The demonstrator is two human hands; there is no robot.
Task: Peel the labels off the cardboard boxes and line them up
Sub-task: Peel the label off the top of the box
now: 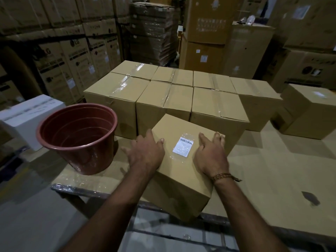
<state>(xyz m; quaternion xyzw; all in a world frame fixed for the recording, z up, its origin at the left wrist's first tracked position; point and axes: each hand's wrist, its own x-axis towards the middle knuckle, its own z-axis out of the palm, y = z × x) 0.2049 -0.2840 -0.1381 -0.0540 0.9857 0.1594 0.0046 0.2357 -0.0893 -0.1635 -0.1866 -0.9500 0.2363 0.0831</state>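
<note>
Both grips rest flat and spread, holding nothing closed: left hand [145, 151] on the left edge, right hand [211, 155] on the right edge of the near cardboard box [181, 179], tilted on the table [263, 179]. Its white label [183, 147] lies between the hands under clear tape. Behind, taped boxes [163, 95] stand in rows, touching. Left, a red bucket [80, 137] leans. Stacked cartons [72, 57] fill the dim warehouse.

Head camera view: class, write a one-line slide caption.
Both bare hands rest on a brown cardboard box bearing a white barcode label.
</note>
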